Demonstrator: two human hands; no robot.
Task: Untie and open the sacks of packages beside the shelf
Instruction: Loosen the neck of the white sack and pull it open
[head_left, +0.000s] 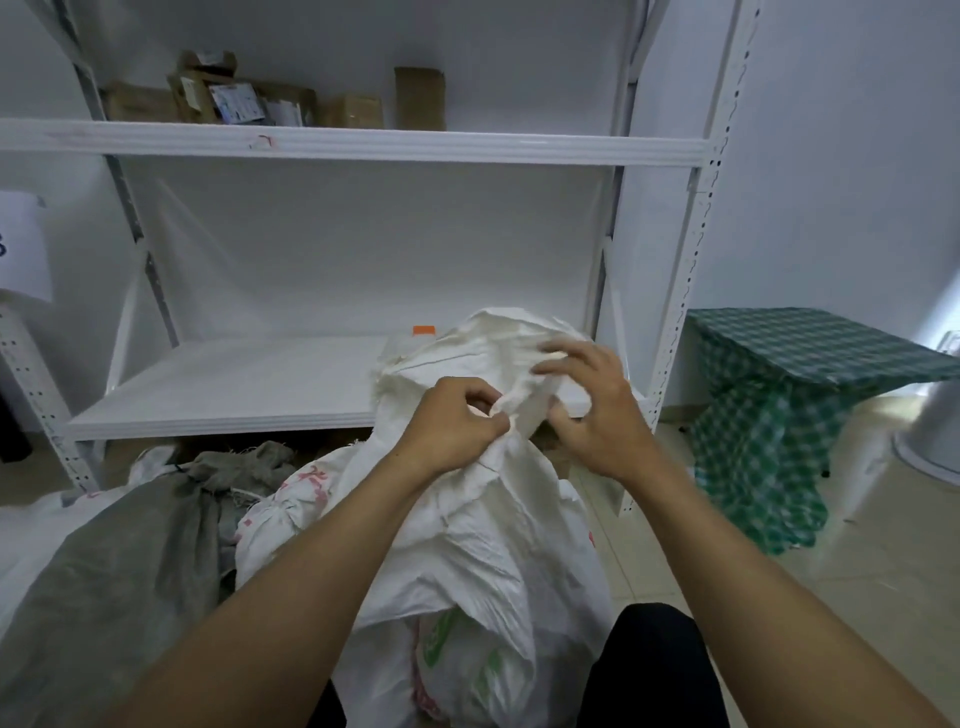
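Crumpled white sack (470, 540), neck bunched — left hand (454, 418) pinched on it — grip of right hand (595, 415) unclear.

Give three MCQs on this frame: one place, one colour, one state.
1. Where do the cardboard boxes sit?
A. upper shelf board
B. lower shelf board
C. floor

2. What colour is the checked cloth?
A. red
B. green
C. yellow

3. What is the left hand doing?
A. lying flat on the floor
B. hanging idle
C. pinching the white sack at its neck

Key:
1 A, the boxes line the top board.
2 B, the checks are green and white.
3 C, its fingers curl into the gathered fabric.
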